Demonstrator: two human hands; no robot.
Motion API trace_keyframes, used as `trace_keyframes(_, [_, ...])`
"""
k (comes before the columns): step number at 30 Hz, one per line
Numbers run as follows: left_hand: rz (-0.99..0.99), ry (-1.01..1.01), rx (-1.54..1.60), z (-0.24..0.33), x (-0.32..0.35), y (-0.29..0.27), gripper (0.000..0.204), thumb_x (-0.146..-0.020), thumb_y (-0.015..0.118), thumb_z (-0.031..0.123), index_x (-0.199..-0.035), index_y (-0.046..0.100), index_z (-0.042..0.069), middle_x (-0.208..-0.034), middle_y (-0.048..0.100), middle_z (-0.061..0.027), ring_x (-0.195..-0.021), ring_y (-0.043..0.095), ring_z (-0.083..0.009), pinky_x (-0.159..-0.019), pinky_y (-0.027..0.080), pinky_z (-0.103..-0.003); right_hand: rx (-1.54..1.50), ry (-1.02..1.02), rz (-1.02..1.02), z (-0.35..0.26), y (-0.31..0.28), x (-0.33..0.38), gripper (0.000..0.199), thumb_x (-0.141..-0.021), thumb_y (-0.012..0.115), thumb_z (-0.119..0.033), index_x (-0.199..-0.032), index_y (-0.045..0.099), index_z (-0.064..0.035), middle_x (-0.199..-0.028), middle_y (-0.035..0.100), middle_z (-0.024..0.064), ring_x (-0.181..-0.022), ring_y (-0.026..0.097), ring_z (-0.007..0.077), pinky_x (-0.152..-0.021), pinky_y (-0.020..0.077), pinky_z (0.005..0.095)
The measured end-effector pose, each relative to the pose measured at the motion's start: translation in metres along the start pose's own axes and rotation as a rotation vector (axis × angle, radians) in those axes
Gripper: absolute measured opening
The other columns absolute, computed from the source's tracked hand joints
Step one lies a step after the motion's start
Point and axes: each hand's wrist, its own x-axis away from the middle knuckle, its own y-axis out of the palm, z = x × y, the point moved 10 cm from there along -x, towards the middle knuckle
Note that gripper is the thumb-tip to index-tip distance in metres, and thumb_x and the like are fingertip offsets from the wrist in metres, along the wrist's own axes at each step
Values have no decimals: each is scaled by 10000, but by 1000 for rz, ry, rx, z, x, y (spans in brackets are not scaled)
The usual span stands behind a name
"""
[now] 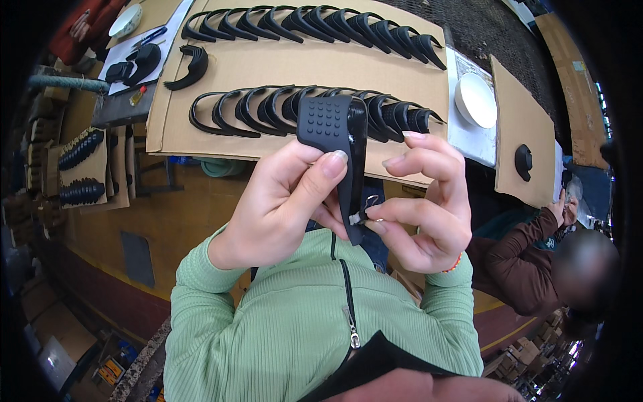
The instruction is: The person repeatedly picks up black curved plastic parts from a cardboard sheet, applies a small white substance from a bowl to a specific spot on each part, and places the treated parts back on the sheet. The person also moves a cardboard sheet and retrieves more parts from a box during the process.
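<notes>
My left hand grips a black curved plastic piece upright in front of my chest, the thumb pressed along its side. Its upper end carries a pad with rows of small round studs, and one edge is glossy. At the lower end of this piece, thumb and forefinger of my right hand pinch a small dark bit with a thin bent wire loop. A small whitish bit shows beside those fingertips, against the black piece. What exactly the fingertips hold is too small to tell.
Two rows of black curved pieces lie on the cardboard-covered table, with a single one at left. A white bowl stands at right. Another person in a brown sleeve sits close on my right.
</notes>
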Motion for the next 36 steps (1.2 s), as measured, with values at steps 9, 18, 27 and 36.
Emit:
trace_keyframes(9, [15, 7, -21, 3, -1, -2, 285, -989, 433, 249, -1043, 491, -25, -831, 621, -96, -652, 636, -120, -532, 556, -225, 43, -7, -103, -2, 6, 4, 191, -548, 725, -106, -735, 690, -101, -1005, 557, 135, -1112, 471, 353, -942, 372, 469])
trace_keyframes(18, [22, 34, -15, 7, -2, -6, 282, -989, 436, 244, -1045, 491, -26, -824, 623, -105, -657, 640, -137, -542, 560, -245, 39, -105, -118, -9, 10, 8, 190, -562, 759, -143, -743, 699, -143, -1059, 553, 120, -1134, 447, 349, -946, 356, 463])
trace_keyframes(27, [-204, 90, 227, 0, -6, -1, 246, -976, 453, 189, -985, 538, -42, -826, 638, -110, -665, 644, -154, -591, 540, -265, -349, 172, 391, 33, -26, 11, 206, -680, 736, 56, -865, 699, -26, -884, 500, 79, -833, 509, 169, -729, 444, 274])
trace_keyframes(36, [-239, 59, 431, -9, -4, -3, 270, -963, 455, 194, -1073, 518, -44, -904, 617, -121, -736, 628, -171, -626, 530, -272, -276, 14, 255, 20, -4, -8, 252, -664, 759, 42, -899, 706, -35, -792, 490, 28, -644, 464, 96, -523, 368, 215])
